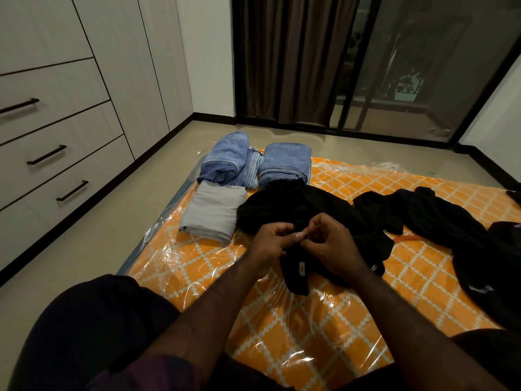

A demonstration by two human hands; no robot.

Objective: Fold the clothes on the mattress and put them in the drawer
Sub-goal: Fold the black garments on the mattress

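1. Three folded denim pieces [255, 162] and one folded grey garment [214, 211] lie beyond and left of the fingers, so part of the folding looks done; the drawers [50, 153] are all shut.
2. Both hands meet over a crumpled black garment [307, 210]: left hand [270, 239] and right hand [332, 244] pinch one fold of it between curled fingertips.
3. More black clothes [439, 218] sprawl unfolded right of the fingers.
4. Bare mattress [296, 328] lies below the fingers, room for spreading; its left edge meets the floor [112, 235] beside the drawers.
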